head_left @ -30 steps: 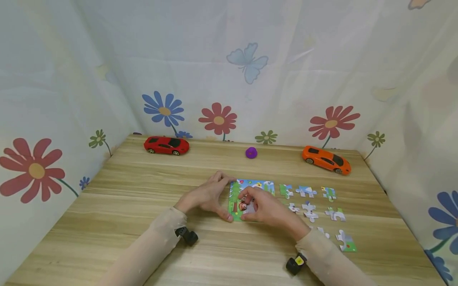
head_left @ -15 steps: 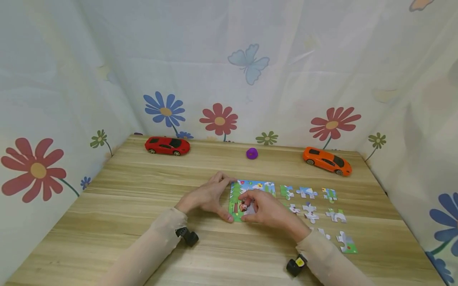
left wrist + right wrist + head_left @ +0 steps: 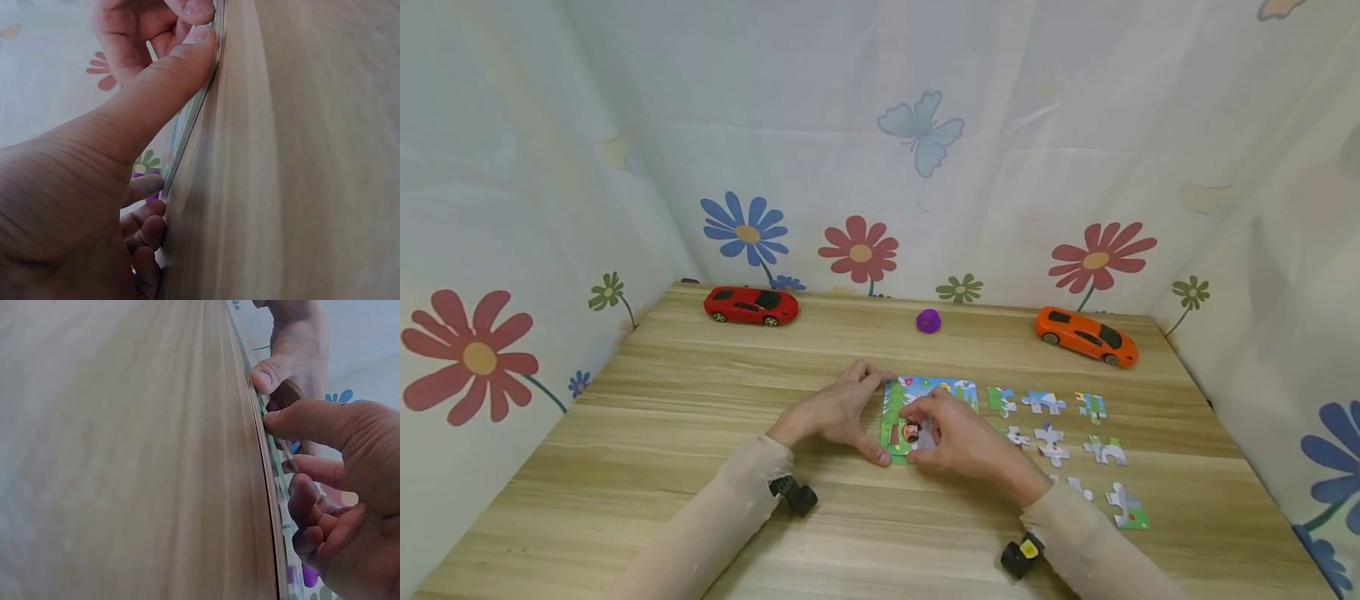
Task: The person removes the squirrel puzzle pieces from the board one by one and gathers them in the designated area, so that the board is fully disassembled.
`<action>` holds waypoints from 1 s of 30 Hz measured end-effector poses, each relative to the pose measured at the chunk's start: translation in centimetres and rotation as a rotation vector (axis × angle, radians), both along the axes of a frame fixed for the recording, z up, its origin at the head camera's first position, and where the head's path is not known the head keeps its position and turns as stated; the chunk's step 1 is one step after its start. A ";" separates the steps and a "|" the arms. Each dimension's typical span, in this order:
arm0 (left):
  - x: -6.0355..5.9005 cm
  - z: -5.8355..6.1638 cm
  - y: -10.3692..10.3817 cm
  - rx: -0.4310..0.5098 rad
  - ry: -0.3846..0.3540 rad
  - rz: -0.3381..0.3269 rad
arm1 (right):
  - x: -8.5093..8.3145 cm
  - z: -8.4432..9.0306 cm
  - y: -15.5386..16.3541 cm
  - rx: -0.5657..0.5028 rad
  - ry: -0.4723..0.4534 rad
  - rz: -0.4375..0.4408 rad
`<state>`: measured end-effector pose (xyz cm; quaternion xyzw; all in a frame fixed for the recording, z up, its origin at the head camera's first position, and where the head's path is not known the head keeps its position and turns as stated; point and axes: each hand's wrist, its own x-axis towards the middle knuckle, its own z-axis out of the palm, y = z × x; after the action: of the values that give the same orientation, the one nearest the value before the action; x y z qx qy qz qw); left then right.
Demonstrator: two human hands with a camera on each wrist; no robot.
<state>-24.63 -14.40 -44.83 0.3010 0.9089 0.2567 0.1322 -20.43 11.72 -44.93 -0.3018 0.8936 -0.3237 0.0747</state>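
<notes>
A partly joined picture puzzle (image 3: 951, 390) lies flat on the wooden table (image 3: 700, 400). My left hand (image 3: 867, 414) braces its left edge, the thumb (image 3: 187, 56) straight along the near corner and the fingers touching the far corner. My right hand (image 3: 925, 435) hovers low over the puzzle's near half. Its thumb and forefinger pinch a small puzzle piece (image 3: 912, 432) showing a red and brown figure. In the right wrist view the right thumb (image 3: 294, 422) presses at the puzzle's edge (image 3: 275, 456).
Several loose puzzle pieces (image 3: 1051, 444) lie in rows right of the puzzle. A red toy car (image 3: 750, 306), a small purple object (image 3: 928, 321) and an orange toy car (image 3: 1086, 335) stand along the back. Flowered curtain walls close in three sides.
My right hand's fingers have shifted slightly over the puzzle with the piece. The left hand has stayed in place.
</notes>
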 end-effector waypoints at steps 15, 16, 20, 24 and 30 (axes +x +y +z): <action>0.0 0.1 -0.1 -0.002 0.012 -0.011 | -0.2 4.5 3.4 -0.073 0.035 -0.084; 0.0 0.1 -0.1 -0.002 0.016 -0.013 | -0.2 4.9 3.8 -0.070 0.040 -0.095; -0.1 0.1 -0.1 -0.002 0.020 -0.012 | 0.1 6.4 5.9 -0.054 0.068 -0.140; -0.1 0.1 -0.1 -0.009 0.015 -0.004 | 0.5 7.0 8.2 -0.056 0.092 -0.183; -0.1 0.1 0.0 -0.018 0.014 -0.010 | 1.6 6.8 10.9 -0.066 0.103 -0.218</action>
<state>-24.68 -14.44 -44.69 0.3060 0.9106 0.2455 0.1299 -18.82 22.64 -38.11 -0.2216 0.9126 -0.3431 -0.0169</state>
